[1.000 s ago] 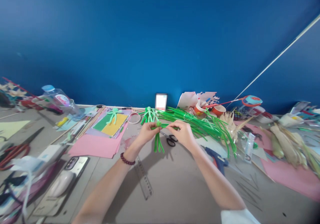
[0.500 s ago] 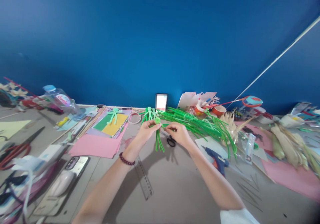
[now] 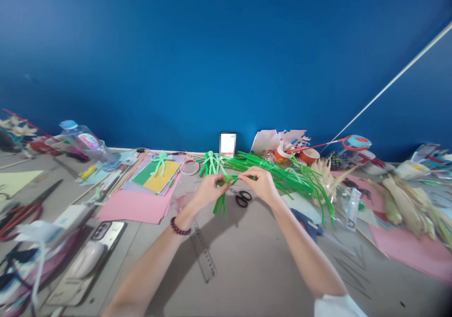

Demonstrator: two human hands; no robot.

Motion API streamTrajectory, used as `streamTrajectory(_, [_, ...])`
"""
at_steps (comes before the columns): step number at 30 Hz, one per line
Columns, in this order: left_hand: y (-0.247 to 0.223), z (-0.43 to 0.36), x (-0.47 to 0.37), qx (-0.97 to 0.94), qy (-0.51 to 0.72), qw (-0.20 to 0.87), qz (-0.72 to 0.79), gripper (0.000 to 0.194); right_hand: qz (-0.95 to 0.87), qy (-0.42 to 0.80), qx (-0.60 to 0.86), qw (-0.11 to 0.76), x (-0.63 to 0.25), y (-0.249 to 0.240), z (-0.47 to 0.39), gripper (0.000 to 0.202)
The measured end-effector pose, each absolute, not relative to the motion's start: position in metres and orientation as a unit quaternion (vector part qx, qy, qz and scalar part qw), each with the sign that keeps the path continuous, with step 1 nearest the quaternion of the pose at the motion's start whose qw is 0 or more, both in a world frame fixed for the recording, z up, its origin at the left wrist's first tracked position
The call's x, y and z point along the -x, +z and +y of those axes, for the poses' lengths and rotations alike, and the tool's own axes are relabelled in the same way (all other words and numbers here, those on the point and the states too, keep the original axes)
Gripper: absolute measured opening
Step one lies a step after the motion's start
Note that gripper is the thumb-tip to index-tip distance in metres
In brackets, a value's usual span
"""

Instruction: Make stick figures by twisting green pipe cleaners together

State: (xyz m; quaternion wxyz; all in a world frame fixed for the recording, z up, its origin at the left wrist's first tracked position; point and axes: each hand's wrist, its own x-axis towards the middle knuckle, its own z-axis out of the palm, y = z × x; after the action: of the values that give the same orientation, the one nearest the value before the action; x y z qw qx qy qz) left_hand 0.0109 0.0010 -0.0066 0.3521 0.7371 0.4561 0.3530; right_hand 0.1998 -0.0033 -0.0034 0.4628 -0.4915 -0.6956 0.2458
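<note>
Pinched in my left hand (image 3: 211, 189) is a small figure of green pipe cleaners (image 3: 221, 204), its coiled round head by my fingertips and several strands hanging below. My right hand (image 3: 259, 181) is closed on the tip of a green strand that runs out sideways from the figure. Beneath my hands lie black-handled scissors (image 3: 243, 198). Behind them, lighter green pipe-cleaner figures (image 3: 212, 161) stand by a small upright screen (image 3: 228, 143), whose picture is blurred out. To the right spreads a large bundle of loose green pipe cleaners (image 3: 278, 173).
A clear ruler (image 3: 204, 256) lies in front of my left wrist, and a blue glue gun (image 3: 310, 225) sits beside my right forearm. Left are pink paper (image 3: 134, 206), a phone (image 3: 113, 234) and a bottle (image 3: 86, 140). Corn husks (image 3: 411, 208) lie far right.
My right hand has moved right and slightly up, drawing the strand out sideways. My left hand has tilted the figure, so its hanging strands swing left. More of the scissors shows now.
</note>
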Motion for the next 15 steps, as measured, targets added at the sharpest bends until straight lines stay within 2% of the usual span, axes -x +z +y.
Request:
streamTrajectory(4, [-0.013,0.002,-0.013,-0.725,0.379,0.273,0.507,0.025,-0.686,0.248,0.491,0.476,-0.189,-0.001,-0.013,0.008])
streamTrajectory(9, [-0.017,0.001,-0.014,-0.667,0.473,0.194,0.542,0.022,-0.680,0.274,0.482,0.480,-0.175,-0.004,-0.020,0.010])
streamTrajectory(11, [-0.014,-0.001,-0.015,-0.644,0.503,0.219,0.532,0.022,-0.678,0.281,0.484,0.476,-0.172,-0.007,-0.020,0.010])
streamTrajectory(15, [-0.009,-0.002,-0.016,-0.587,0.545,0.346,0.489,0.021,-0.675,0.311,0.486,0.459,-0.171,-0.015,-0.014,0.012])
